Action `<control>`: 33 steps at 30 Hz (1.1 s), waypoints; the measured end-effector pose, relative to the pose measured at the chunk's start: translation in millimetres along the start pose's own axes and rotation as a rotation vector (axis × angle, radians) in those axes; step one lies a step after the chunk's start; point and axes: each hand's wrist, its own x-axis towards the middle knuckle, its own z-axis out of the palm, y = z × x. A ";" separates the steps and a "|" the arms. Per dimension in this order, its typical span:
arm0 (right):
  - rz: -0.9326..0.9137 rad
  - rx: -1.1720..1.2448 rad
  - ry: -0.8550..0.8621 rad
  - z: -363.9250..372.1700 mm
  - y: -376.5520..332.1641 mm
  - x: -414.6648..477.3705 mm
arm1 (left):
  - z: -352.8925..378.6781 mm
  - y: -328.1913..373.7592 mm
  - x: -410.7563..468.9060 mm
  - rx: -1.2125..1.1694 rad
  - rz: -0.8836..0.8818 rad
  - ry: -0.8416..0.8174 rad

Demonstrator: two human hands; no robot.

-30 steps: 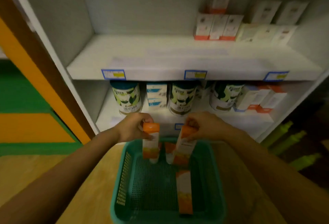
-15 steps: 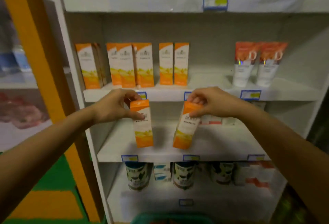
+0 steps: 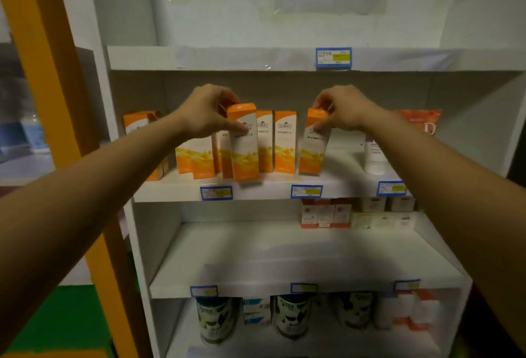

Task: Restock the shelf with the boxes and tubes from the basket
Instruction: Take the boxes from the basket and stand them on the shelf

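The left hand [image 3: 205, 110] pinches the top end of the left box [image 3: 244, 147]. The thumb lies on the front face and the other fingers curl over the orange cap and down the back. This box stands almost upright with its long axis vertical, its orange top up and its printed face toward the camera. Its foot is at the front edge of the shelf [image 3: 270, 188], left of the middle, in front of the row of orange boxes [image 3: 285, 141] that stands further back. I cannot tell whether the foot touches the board.

The right hand [image 3: 345, 108] holds the right box [image 3: 314, 144] the same way, thumb on the front face and curled fingers over the top. This box is tilted, its top leaning to the right and its long axis off vertical. Its foot is at the board just beside the right end of the row, further from the front edge than the left box.

Toward the right end of the shelf stand tubes [image 3: 375, 155], white-bodied with red tops and partly hidden by the right forearm. Blue price tags [image 3: 306, 191] sit along the front edge. The shelf below carries small boxes [image 3: 326, 214] at its back right, and cans [image 3: 293, 316] stand on the lowest level in view. An orange post [image 3: 48, 73] runs up the left side.
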 end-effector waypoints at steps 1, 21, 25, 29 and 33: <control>0.019 -0.008 0.017 4.9 1.3 5.3 | 3.8 -1.2 4.5 -0.001 -0.008 0.010; -0.032 -0.187 0.273 55.6 31.1 26.8 | 53.7 -18.2 48.5 0.138 -0.045 0.069; -0.062 -0.211 0.271 54.0 33.4 18.9 | 61.3 -20.1 50.1 0.299 -0.030 0.081; -0.071 -0.214 0.306 56.1 33.2 8.0 | 65.6 -18.9 43.1 0.524 0.043 0.131; -0.097 -0.203 0.320 65.7 33.9 -8.8 | 71.0 -19.2 22.8 0.556 0.122 0.169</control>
